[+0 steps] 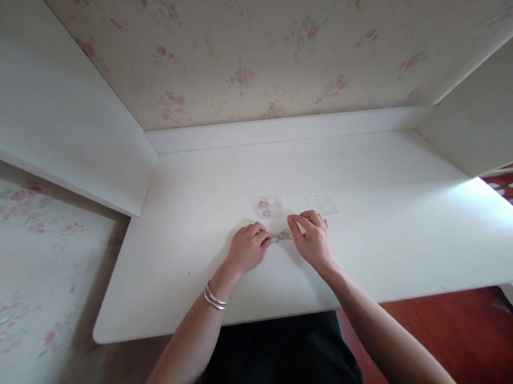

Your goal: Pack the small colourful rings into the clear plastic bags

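A small greenish strip (282,235) is pinched at its ends between the closed fingertips of the left hand (248,247) and the right hand (312,238), low over the white table (373,248). Two clear packets (268,206) (322,205) are seen lying just beyond.

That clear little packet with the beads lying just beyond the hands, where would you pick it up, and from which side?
Probably by its near edge, coming from above on the left hand's side. The clear packet lies flat on the white table, beads bunched near its middle, so a bare edge is thinner to pinch. The small strip between both hands sits just before it.
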A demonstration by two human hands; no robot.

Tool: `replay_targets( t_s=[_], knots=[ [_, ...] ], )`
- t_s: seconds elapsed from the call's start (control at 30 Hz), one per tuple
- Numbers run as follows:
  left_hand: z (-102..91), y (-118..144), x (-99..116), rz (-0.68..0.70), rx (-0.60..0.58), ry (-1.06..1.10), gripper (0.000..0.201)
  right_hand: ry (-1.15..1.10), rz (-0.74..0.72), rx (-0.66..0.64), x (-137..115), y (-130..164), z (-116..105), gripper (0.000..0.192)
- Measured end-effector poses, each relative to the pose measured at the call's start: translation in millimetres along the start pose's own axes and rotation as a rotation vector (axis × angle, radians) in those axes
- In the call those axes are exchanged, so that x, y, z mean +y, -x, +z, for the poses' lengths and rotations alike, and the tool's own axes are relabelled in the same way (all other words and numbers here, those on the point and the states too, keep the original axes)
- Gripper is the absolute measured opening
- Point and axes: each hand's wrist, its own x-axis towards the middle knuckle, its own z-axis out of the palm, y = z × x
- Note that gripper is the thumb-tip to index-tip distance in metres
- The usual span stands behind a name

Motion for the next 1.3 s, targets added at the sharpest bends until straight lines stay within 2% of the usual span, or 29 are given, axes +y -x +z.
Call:
replay_targets(
  t_s=[0.17,0.33,0.47,0.57,0.8,1.0,1.1,1.2,1.3],
  knots=[
    [1.7,0.2,-0.5,0.005,-0.012,0.023,0.017,-0.015,-0.040,-0.064,-0.7,23.6,-2.2,0.022],
    [3.9,1.1,-5.2,-0.016,0.018,0.099,0.018,-0.007,-0.148,-0.152,-9.6,29.3,-6.1,0.020],
    [2.8,-3.1,-9.2,-0.058,0.129,0.258,0.020,0.027,-0.257,-0.237,-11.6,29.6,-10.4,0.019],
    [0.1,-12.3,-10.2,-0.080,0.222,0.255,0.017,0.064,-0.322,-0.294,-11.5,29.6,-10.7,0.019],
    [-0.6,-35.1,-12.2,-0.145,0.299,0.100,0.016,0.070,-0.348,-0.314,-9.0,27.2,-7.2,0.019],
    [2.1,-26.3,-10.8,-0.173,0.352,0.160,0.016,0.015,-0.289,-0.253,-6.5,28.1,-6.8,0.020],
    [1.1,-15.4,-6.3,-0.165,0.325,0.188,0.016,-0.049,-0.192,-0.194,-5.1,27.6,-4.5,0.022],
    [1.2,-7.7,1.0,-0.109,0.211,0.200,0.016,-0.100,-0.107,-0.121,-5.6,22.6,-0.2,0.023],
    [2.3,-6.2,8.4,-0.070,0.105,0.187,0.016,-0.116,-0.096,-0.093,-10.6,10.3,4.3,0.022]
  ],
)
